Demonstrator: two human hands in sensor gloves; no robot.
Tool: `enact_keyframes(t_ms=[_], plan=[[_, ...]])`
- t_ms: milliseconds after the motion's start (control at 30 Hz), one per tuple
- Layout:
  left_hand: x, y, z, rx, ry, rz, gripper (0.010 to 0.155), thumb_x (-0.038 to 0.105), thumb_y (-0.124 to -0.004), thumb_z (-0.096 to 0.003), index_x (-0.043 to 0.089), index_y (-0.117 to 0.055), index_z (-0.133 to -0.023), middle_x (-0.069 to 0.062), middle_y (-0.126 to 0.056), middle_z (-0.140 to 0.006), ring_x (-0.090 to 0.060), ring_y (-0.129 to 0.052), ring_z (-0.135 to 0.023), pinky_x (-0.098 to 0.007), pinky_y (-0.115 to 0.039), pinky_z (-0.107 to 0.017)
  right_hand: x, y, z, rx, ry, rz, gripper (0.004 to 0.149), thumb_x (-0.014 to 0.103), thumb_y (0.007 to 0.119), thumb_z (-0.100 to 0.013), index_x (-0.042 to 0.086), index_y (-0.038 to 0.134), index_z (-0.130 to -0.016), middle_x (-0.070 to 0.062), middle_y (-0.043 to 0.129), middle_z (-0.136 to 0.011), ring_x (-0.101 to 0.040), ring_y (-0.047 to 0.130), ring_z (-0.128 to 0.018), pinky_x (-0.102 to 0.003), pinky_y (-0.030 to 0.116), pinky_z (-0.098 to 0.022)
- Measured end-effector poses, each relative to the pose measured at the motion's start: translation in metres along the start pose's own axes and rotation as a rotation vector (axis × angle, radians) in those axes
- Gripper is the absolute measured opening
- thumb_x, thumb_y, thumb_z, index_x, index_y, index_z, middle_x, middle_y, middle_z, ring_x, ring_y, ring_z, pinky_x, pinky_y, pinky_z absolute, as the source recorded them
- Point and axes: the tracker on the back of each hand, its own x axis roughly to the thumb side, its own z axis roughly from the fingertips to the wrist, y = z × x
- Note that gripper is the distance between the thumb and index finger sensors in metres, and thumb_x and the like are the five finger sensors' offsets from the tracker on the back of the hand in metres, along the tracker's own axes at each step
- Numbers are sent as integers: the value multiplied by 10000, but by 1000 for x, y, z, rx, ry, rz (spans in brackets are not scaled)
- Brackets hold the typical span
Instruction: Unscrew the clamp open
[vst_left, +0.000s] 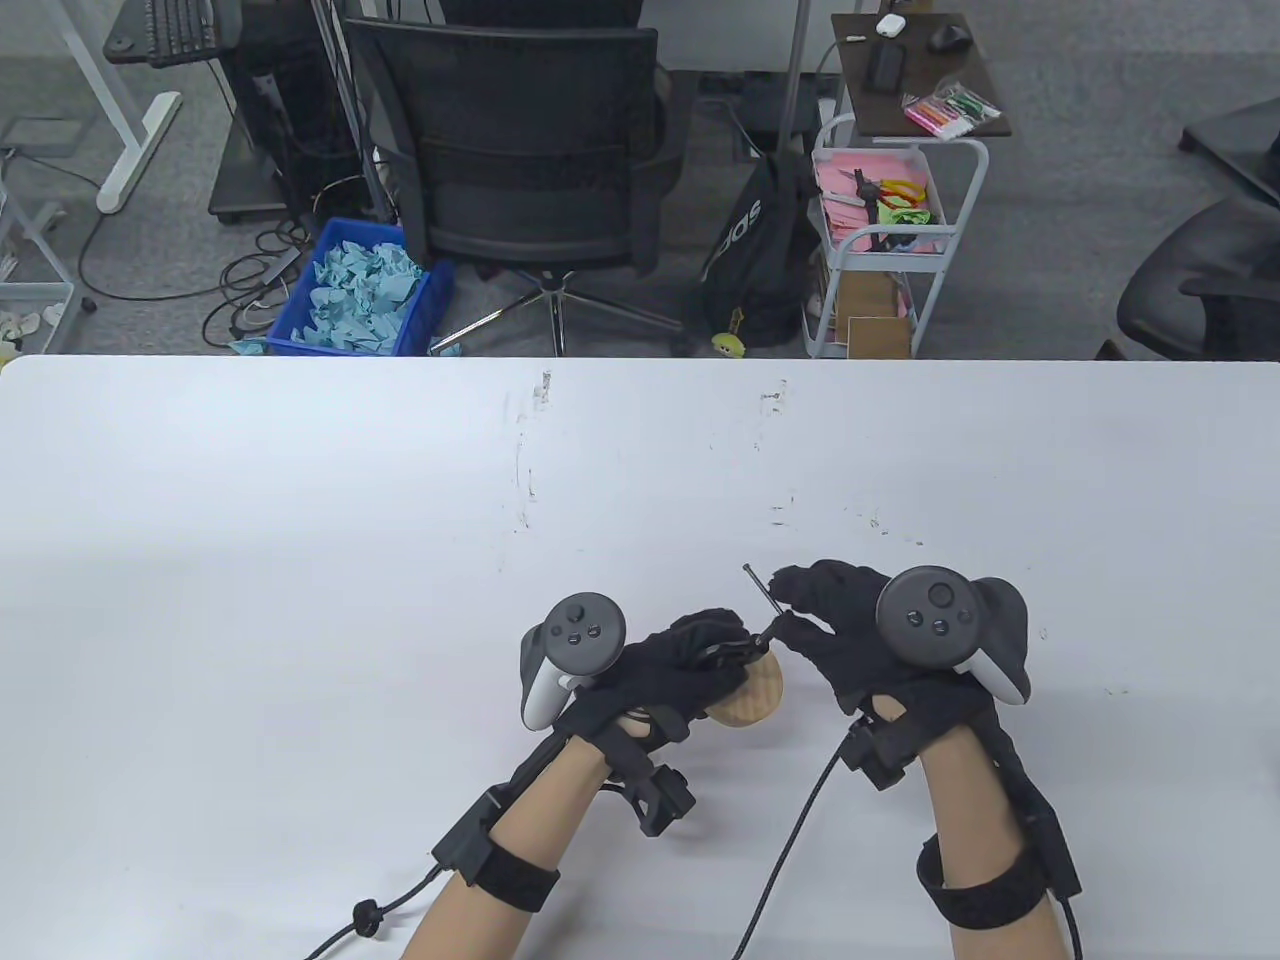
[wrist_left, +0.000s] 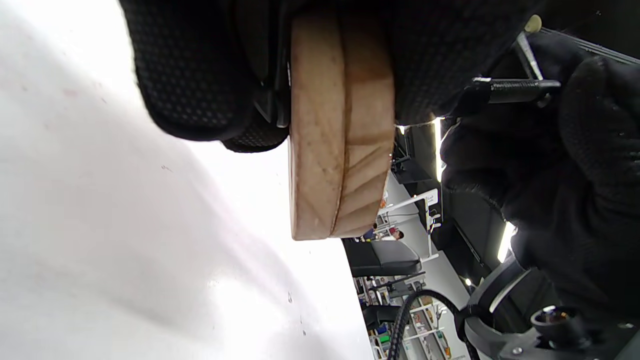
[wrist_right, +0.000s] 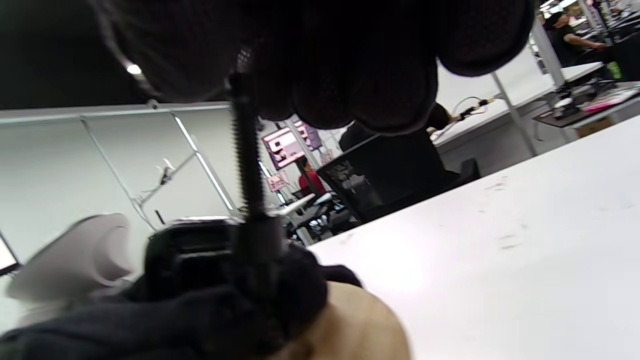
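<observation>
Left hand (vst_left: 668, 672) around clamp (vst_left: 735, 652), right hand (vst_left: 850, 625) on screw (vst_left: 762, 592)

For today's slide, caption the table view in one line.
Left hand grips clamped wooden discs; right hand turns the clamp screw.

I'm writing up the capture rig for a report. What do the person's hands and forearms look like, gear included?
Both the left hand and right hand wear black textured gloves. A grey-and-white tracker with round buttons is strapped to the back of each. The forearms are bare, without sleeves. Each carries a black wrist mount and a black strap, with black cables running back along the arms.
</observation>
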Motion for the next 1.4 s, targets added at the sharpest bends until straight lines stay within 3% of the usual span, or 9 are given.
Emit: enact_keyframes(t_ms=[233, 500, 567, 667, 800, 1033, 1200, 1400], plan=[[0, 0, 0, -5, 2, 14, 416, 379, -857, -497, 297, -807, -903, -86, -642, -1104, -232, -1039, -700, -215, -940, -521, 6, 0, 0, 23, -58, -34, 400, 265, 771, -427, 318, 832, -818, -10, 774, -876, -321, 883, -715, -552, 666, -590], [0, 1, 0, -4, 6, 7, 417, 380, -855, -499, 294, -807, -904, -89, -642, -1104, -232, -1039, -701, -215, -940, -521, 7, 1, 0, 37, -59, -26, 356, 223, 756, -428, 329, 861, -751, -12, 752, -906, -328, 866, -759, -557, 655, -602], [-1, 2, 1, -1, 8, 18, 418, 380, -855, -499, 293, -806, -904, -89, -641, -1104, -232, -1039, -700, -217, -940, -521, 6, -3, 2, 6, -46, -35, 386, 263, 778, -433, 307, 841, -811, -26, 749, -911, -346, 860, -754, -567, 645, -601], [-2, 2, 1, 1, 11, 32, 416, 377, -855, -500, 294, -805, -904, -90, -641, -1104, -234, -1039, -700, -217, -939, -521, 2, -11, 5, -32, -13, 23, 513, 425, 794, -421, 269, 767, -909, -29, 753, -902, -346, 863, -735, -569, 645, -598], [0, 2, 1, 4, 8, -6, 419, 380, -855, -499, 295, -804, -906, -88, -639, -1105, -234, -1037, -703, -216, -939, -523, -2, -13, 6, -27, 28, 14, 576, 575, 768, -394, 216, 828, -841, -44, 824, -795, -335, 902, -617, -557, 677, -549], [1, 1, 2, 16, 6, -52, 417, 377, -860, -495, 292, -812, -900, -88, -646, -1102, -236, -1040, -698, -219, -940, -519, 2, -4, 3, 28, 58, 109, 624, 624, 768, -368, 213, 830, -834, -43, 837, -769, -310, 922, -582, -540, 702, -531], [-1, 2, 1, 14, 15, -17, 418, 374, -860, -497, 291, -807, -904, -90, -646, -1102, -239, -1040, -697, -219, -940, -519, 5, -2, 2, 40, 56, 123, 571, 537, 809, -384, 211, 807, -854, -41, 833, -771, -299, 929, -580, -535, 708, -532], [0, 2, 1, -7, 4, 13, 413, 379, -851, -506, 293, -804, -908, -85, -643, -1105, -234, -1039, -702, -217, -940, -521, 7, 1, 0, 56, 5, 119, 492, 327, 813, -407, 244, 757, -889, -15, 789, -838, -313, 884, -713, -565, 645, -608]])
